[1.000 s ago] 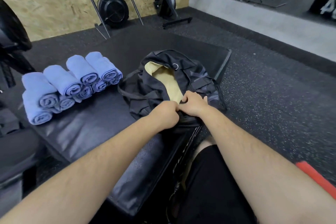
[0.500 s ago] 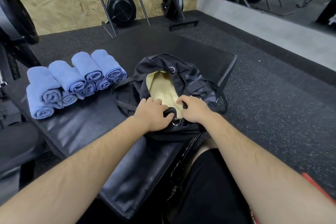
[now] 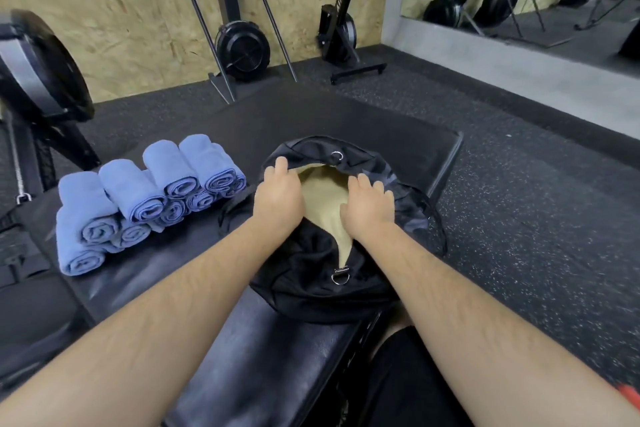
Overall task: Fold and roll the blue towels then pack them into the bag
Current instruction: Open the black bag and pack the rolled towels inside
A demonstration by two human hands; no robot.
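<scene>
Two sets of fairly straight fingers (image 3: pixel 281 165), left hand (image 3: pixel 278 199) and right hand (image 3: pixel 367 213), press apart the rims of the black fabric duffel bag (image 3: pixel 304 276), likely widening its tan mouth for the rolled blue towels (image 3: pixel 135 198) stacked beside it on the black padded surface (image 3: pixel 166 263).

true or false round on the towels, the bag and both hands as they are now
1. The rolled blue towels lie stacked on the bench pad, left of the bag. True.
2. The bag is zipped shut. False: its mouth gapes and the tan lining shows.
3. The left hand and right hand are on opposite sides of the opening. True.
4. The right hand holds a rolled towel. False: it is on the bag's rim, and all visible towels are in the stack.
</scene>
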